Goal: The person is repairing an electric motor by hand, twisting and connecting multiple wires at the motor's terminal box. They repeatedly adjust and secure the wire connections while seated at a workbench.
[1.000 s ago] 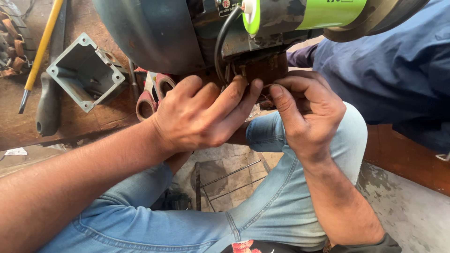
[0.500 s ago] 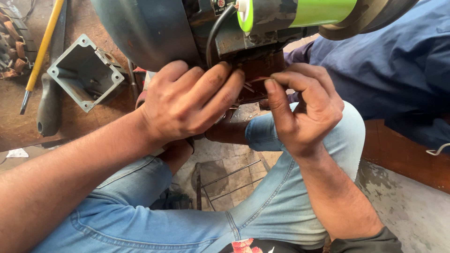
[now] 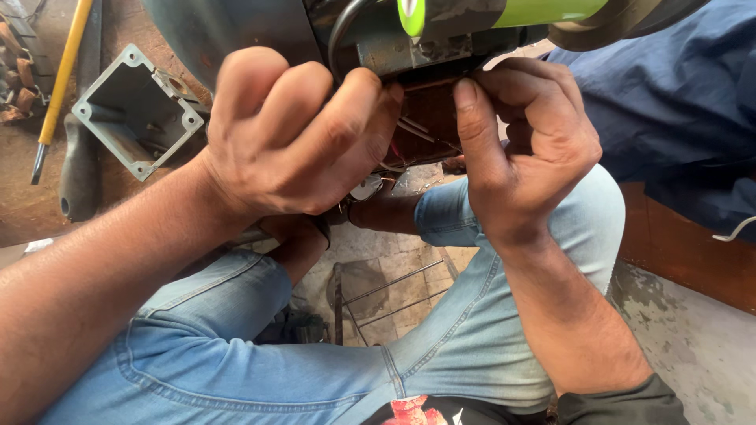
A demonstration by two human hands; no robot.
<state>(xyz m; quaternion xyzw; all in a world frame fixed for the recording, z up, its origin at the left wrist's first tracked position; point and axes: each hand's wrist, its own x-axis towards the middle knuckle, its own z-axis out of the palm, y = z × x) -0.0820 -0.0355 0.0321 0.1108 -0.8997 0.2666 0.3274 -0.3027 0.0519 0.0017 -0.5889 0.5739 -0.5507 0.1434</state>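
Presently catalogued, largest first:
- Grey motor housing [image 3: 213, 31]: fills the top of view, above the knees in blue jeans [image 3: 260, 346].
- Left hand [image 3: 295, 134]: fingers curled together, tips pressed against the brown terminal block [image 3: 429, 118]; whether they pinch anything cannot be told.
- Right hand [image 3: 524, 145]: thumb and curled fingers pinched at thin wires [image 3: 413, 130] on the block.
- Grey square cover box [image 3: 138, 114]: lies open on the bench, left of the motor.
- Yellow-handled screwdriver [image 3: 61, 75]: far left, apart from both hands.
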